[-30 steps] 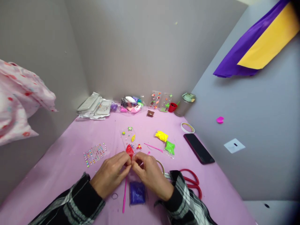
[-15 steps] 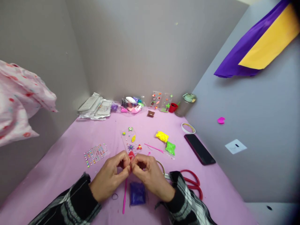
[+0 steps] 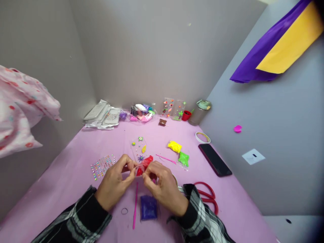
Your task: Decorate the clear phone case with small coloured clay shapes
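Observation:
Between my two hands is a small clear packet of red clay (image 3: 146,162), held just above the pink tabletop. The fingers of my left hand (image 3: 116,182) pinch its left edge. My right hand (image 3: 162,185) pinches the packet's right side, thumb and forefinger close together. Below the hands lie a pink modelling tool (image 3: 135,209) and a blue clay packet (image 3: 148,207). A clear sticker sheet (image 3: 138,146) with raised shapes lies just beyond the red packet, partly covered by it.
Yellow (image 3: 174,146) and green (image 3: 183,159) clay packets lie beyond my right hand. Red-handled scissors (image 3: 209,194) rest partly under the right sleeve, near a phone (image 3: 215,160). A gem sticker sheet (image 3: 103,166) is at left. Bagged clay (image 3: 143,113) and a jar (image 3: 199,113) stand at the back.
My hands have drawn slightly apart, and the packet's clear edge is now stretched between them. More of the red clay shows above the fingers.

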`<state>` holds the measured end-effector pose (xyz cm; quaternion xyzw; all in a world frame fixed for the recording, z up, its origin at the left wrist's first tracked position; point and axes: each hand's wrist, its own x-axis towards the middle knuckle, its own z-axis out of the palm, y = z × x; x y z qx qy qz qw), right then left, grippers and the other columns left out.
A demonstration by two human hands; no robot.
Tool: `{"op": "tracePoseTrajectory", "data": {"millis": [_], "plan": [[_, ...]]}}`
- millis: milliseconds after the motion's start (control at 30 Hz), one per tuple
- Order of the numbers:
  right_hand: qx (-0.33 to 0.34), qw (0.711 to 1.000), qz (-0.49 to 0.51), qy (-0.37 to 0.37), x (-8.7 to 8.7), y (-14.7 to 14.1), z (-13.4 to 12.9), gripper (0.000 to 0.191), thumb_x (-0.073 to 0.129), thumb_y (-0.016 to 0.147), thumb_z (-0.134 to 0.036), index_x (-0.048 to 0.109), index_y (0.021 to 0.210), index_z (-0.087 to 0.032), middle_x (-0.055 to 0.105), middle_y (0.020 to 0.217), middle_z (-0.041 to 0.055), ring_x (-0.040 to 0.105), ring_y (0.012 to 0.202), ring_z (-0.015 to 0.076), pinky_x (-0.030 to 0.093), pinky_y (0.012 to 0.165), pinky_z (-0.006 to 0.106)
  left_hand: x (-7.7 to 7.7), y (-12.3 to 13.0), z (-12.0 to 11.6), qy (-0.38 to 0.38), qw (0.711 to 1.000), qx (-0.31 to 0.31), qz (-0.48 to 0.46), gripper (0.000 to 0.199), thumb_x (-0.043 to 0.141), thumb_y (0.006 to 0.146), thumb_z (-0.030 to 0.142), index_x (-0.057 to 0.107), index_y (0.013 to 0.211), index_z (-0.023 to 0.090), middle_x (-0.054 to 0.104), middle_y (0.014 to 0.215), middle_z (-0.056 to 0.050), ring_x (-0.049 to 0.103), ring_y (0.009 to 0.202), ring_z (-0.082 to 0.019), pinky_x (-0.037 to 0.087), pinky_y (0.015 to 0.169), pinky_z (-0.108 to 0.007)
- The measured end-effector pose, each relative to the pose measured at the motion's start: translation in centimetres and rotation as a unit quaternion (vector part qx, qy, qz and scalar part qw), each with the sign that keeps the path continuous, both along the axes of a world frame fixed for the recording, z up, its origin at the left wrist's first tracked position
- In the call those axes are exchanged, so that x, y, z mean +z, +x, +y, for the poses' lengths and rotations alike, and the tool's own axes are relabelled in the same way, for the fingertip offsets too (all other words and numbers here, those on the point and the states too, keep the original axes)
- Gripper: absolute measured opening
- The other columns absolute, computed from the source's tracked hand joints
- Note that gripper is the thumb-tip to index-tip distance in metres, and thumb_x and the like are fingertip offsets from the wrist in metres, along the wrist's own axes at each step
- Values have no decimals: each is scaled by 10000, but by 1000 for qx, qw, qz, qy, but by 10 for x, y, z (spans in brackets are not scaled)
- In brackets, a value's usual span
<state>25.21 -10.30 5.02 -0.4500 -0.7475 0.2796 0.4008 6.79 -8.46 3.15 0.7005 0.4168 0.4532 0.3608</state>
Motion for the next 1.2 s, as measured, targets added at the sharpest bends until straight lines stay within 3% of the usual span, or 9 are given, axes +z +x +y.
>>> {"op": "tracePoseTrajectory", "data": {"millis": [100, 167, 233, 367, 533, 900, 1200], "plan": [[-10, 996, -13, 90, -6, 5, 4, 91, 707, 899, -226, 633, 944, -200, 658, 983, 65, 592, 957, 223, 478, 863, 360, -1, -3, 2, -1, 1000, -3, -12, 183, 552, 923, 227, 456, 767, 227, 555, 736, 52, 629, 699, -114, 539, 698, -239], [14, 995, -29, 95, -10, 9, 7, 430, 790, 856, -300, 599, 1228, -198, 627, 1239, 128, 566, 1166, 266, 470, 1001, 422, 1, -4, 3, -4, 1000, -12, -17, 196, 563, 917, 226, 455, 753, 225, 567, 735, 49, 627, 695, -113, 540, 684, -231], [49, 996, -48, 54, -13, 12, 9, 557, 803, 847, -276, 547, 1337, -207, 619, 1301, 131, 573, 1203, 264, 478, 1022, 422, 4, -4, 3, -9, 999, -22, -25, 196, 569, 916, 222, 468, 748, 220, 590, 740, 43, 632, 695, -113, 541, 669, -223], [36, 997, -71, -11, -15, 11, 8, 370, 743, 887, -205, 613, 1234, -195, 702, 1090, 78, 653, 980, 226, 526, 867, 367, 6, -7, 5, 26, 999, -18, -12, 125, 616, 911, 196, 613, 786, 204, 622, 771, 20, 644, 729, -130, 538, 682, -231], [25, 997, -70, -13, -15, 9, 5, 369, 732, 894, -227, 616, 1242, -192, 705, 1103, 81, 652, 980, 223, 519, 862, 363, 0, -12, 10, 157, 987, 17, 27, 134, 669, 914, 181, 777, 951, 250, 614, 830, -8, 633, 801, -165, 538, 741, -285], [50, 998, -37, -31, -17, 7, 5, 304, 742, 890, -236, 656, 1181, -216, 707, 1114, 64, 656, 989, 207, 510, 873, 322, -6, -11, 9, 194, 980, 25, 42, 110, 680, 934, 198, 770, 965, 253, 598, 824, 3, 613, 796, -161, 517, 778, -306], [53, 997, -27, -47, -12, 6, 3, 261, 746, 885, -234, 667, 1135, -221, 701, 1043, 37, 647, 933, 187, 502, 845, 299, -6, -13, 10, 213, 975, 32, 56, 117, 688, 919, 182, 769, 956, 259, 608, 827, 7, 605, 853, -182, 456, 1056, -445]]}}
